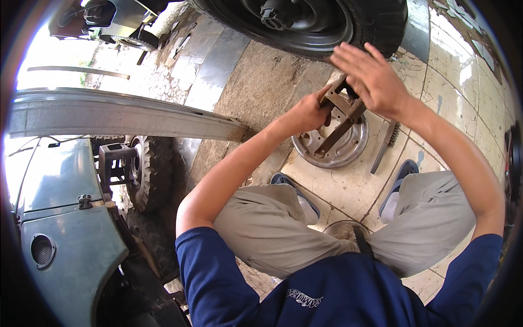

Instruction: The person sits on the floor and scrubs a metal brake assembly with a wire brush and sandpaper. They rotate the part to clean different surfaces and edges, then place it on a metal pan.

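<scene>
My left hand (309, 113) is closed around one side of a rusty brown metal bracket (344, 104), which has bolt holes and a long flat arm slanting down to the left. Over the bracket's far right end is my right hand (378, 84), its fingers stretched out flat; the palm hides that end, and I cannot tell whether it presses on the metal. Beneath the bracket a round metal plate with a raised rim, like a brake backing plate (357, 148), lies on the tiles. A wire brush (385, 146) with a dark handle rests just right of the plate.
Straight ahead stands a large black wheel (376, 24). A metal post (131, 115) reaches in from the left, above a green vehicle body (62, 177) and a knobby tyre (147, 174). My sandalled feet flank the plate; a low round stool (340, 230) shows between my legs.
</scene>
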A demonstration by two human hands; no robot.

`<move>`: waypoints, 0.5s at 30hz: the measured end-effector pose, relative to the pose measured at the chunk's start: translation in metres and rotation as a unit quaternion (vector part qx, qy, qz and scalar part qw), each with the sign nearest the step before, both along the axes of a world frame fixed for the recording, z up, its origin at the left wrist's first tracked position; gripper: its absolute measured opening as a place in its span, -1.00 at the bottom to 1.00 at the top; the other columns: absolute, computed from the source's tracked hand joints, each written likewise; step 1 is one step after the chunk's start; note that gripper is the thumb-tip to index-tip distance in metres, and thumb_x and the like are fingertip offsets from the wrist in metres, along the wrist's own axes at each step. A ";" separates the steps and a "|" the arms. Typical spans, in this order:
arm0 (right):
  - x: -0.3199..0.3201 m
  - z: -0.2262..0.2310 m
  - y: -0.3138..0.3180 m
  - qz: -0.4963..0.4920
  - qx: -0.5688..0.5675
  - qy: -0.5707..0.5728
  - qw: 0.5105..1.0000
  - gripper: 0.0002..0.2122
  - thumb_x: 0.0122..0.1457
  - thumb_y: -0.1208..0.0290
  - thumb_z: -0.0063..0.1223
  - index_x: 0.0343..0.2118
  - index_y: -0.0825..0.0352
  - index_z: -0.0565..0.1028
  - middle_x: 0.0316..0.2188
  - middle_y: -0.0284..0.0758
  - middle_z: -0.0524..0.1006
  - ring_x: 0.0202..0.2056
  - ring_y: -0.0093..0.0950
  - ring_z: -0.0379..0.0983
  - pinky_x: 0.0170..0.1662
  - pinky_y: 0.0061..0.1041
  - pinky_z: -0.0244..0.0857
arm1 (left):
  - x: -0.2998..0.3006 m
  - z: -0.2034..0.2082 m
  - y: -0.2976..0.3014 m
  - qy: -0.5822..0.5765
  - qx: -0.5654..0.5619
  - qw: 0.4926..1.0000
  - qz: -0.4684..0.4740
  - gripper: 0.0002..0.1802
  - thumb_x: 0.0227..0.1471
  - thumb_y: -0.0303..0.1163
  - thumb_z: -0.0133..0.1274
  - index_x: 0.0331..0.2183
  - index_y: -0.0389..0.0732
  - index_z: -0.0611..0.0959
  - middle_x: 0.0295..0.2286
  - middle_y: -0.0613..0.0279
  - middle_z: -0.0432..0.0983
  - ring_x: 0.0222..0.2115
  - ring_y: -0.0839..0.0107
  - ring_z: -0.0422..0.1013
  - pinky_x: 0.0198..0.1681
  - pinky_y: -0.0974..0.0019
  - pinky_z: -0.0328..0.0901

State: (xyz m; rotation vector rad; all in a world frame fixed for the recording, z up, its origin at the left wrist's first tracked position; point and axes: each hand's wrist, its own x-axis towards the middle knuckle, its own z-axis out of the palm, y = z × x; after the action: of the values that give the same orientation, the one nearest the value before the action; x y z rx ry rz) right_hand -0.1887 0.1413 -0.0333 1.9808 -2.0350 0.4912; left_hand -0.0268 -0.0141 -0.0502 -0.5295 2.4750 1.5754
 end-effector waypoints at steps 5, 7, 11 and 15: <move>0.043 0.009 -0.004 0.144 0.034 -0.005 0.989 -0.55 0.39 0.12 -0.34 0.28 0.08 0.27 0.28 -0.33 0.28 0.33 -0.44 0.10 0.42 -0.13 -0.27 | 0.007 -0.040 -0.023 0.298 -0.249 0.912 -0.132 -0.59 0.14 -0.46 -0.03 0.05 -0.15 0.47 -0.41 0.16 0.59 -0.49 0.46 0.49 -0.41 0.30 0.41; 0.023 0.003 -0.005 0.101 0.031 0.017 0.994 -0.55 0.39 0.11 -0.37 0.28 0.06 0.27 0.29 -0.35 0.26 0.34 -0.44 0.07 0.43 -0.14 -0.28 | 0.005 -0.045 -0.017 0.315 -0.185 0.924 -0.109 -0.47 0.13 -0.45 -0.05 0.16 -0.09 0.39 -0.39 0.14 0.59 -0.47 0.47 0.49 -0.39 0.30 0.41; -0.026 0.000 0.007 -0.045 0.008 0.023 0.999 -0.55 0.39 0.10 -0.38 0.28 0.07 0.26 0.32 -0.38 0.22 0.35 -0.44 0.05 0.42 -0.15 -0.26 | -0.005 0.001 0.008 -0.019 0.014 1.000 0.010 -0.35 0.15 -0.44 -0.12 0.28 0.06 0.25 -0.51 0.23 0.58 -0.56 0.51 0.47 -0.46 0.34 0.40; 0.012 0.003 0.003 0.028 0.023 0.001 0.999 -0.54 0.39 0.11 -0.38 0.30 0.07 0.23 0.33 -0.35 0.20 0.36 -0.44 0.02 0.42 -0.16 -0.26 | -0.003 -0.019 -0.002 0.022 0.029 0.998 0.049 -0.56 0.15 -0.49 -0.11 0.09 -0.12 0.46 -0.53 0.20 0.57 -0.60 0.49 0.46 -0.51 0.33 0.38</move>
State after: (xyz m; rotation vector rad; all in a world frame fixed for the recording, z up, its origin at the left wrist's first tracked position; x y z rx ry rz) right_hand -0.1772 0.1443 -0.0305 2.0673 -2.0121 0.4585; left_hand -0.0293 -0.0157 -0.0694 -0.6230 2.4605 1.7073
